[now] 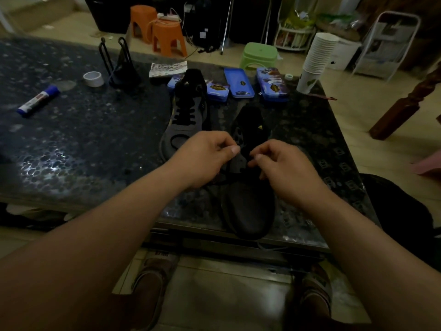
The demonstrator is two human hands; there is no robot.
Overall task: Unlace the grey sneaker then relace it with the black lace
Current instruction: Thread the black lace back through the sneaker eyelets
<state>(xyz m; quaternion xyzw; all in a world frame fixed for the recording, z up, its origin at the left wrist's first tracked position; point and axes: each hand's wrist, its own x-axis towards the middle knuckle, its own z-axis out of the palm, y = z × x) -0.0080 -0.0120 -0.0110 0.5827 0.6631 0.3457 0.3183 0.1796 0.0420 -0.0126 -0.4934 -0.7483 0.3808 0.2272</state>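
Your two forearms reach in from the lower frame and meet over the grey sneaker, which lies with its toe overhanging the near edge of the stone-patterned table and its heel pointing away from you. The left hand and right hand are both curled. Each thumb and forefinger closes in a pinch above the sneaker's eyelet rows, apparently on the black lace, though dim light makes lace and upper hard to separate.

**Handling.** Expect a light shoe with a soft, yielding upper and a stiffer sole. The lace will likely be limp, so take it close to its tip for threading. Steady the sneaker by the eyelet flap rather than the toe, since the overhang could let it tip.

**Appearance.** The sneaker has a dark grey knit upper, a rounded toe, a raised black tongue with a small yellow logo, and pale grey eyelet panels.

Beyond the sneaker, to its left, a second sneaker lies already laced in black.
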